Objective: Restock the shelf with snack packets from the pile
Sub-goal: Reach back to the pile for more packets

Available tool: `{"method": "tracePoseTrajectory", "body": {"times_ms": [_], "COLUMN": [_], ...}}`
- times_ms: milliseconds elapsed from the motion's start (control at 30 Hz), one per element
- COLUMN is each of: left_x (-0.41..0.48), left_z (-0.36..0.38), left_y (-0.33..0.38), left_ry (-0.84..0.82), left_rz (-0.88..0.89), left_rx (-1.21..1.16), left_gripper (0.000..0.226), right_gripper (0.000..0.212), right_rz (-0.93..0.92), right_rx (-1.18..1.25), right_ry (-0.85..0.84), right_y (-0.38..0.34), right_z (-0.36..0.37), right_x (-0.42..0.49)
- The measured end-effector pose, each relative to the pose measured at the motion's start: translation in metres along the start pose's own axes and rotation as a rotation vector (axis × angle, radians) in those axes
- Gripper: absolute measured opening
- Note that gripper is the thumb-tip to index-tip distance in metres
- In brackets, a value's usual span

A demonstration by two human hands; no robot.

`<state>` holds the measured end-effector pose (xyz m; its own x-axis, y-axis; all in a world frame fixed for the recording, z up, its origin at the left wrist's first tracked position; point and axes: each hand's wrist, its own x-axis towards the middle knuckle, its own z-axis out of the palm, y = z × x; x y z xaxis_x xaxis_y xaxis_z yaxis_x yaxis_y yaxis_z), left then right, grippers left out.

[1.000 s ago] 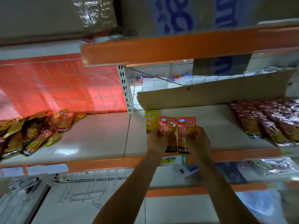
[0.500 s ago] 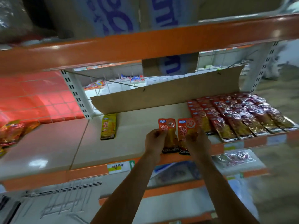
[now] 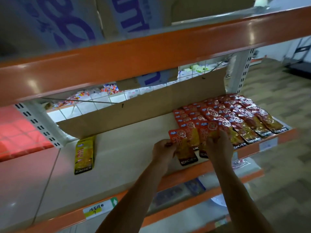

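Since the earlier frame, two packets have shifted right to meet the stocked rows [image 3: 235, 118] on the shelf [image 3: 126, 148]. The left hand [image 3: 164, 149] pinches one red packet [image 3: 183, 145]; the right hand [image 3: 218, 146] grips the second red packet [image 3: 204, 133]. One yellow packet [image 3: 84, 153] lies alone, well left.

Grey patterned floor [image 3: 277, 91] at right, red tiled surface [image 3: 18, 132] at left, printed cardboard boxes [image 3: 67, 22] overhead

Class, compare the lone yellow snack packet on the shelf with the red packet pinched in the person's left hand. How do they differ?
The yellow packet is yellow; the red packet is red-orange. The yellow packet lies untouched and alone; the left hand pinches the red packet, which overlaps a second red packet in the right hand. Both are long pouches with a black KONCHEW band.
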<state>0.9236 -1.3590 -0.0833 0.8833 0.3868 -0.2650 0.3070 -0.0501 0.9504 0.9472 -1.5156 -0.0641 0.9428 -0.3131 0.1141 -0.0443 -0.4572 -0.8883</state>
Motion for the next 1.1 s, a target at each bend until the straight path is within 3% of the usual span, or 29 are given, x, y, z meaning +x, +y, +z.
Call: {"method": "tracePoseTrajectory", "body": {"times_ms": [333,567,733,900,1000,1100], "left_x": [0.025,0.031,0.031,0.028,0.027,0.030], "left_z": [0.031,0.046,0.049,0.049,0.049,0.052], "left_y": [-0.001,0.000,0.002,0.002,0.007,0.017], "left_ry": [-0.040,0.054,0.086,0.105,0.200,0.279], "left_rz": [0.078,0.188,0.184,0.158,0.186,0.224], "left_rx": [0.222,0.477,0.499,0.502,0.504,0.390], "left_gripper": [0.016,0.022,0.029,0.029,0.028,0.026], "right_gripper": [0.016,0.015,0.012,0.025,0.025,0.043], "right_rz": [-0.021,-0.106,-0.111,-0.110,-0.132,-0.150], "right_rx": [0.074,0.049,0.045,0.060,0.080,0.122], "right_ry": [-0.036,-0.100,-0.190,-0.253,-0.292,-0.358], "right_y": [0.007,0.001,0.006,0.009,0.007,0.005], "right_z": [0.009,0.013,0.021,0.025,0.026,0.025], "right_x": [0.048,0.083,0.099,0.106,0.104,0.099]}}
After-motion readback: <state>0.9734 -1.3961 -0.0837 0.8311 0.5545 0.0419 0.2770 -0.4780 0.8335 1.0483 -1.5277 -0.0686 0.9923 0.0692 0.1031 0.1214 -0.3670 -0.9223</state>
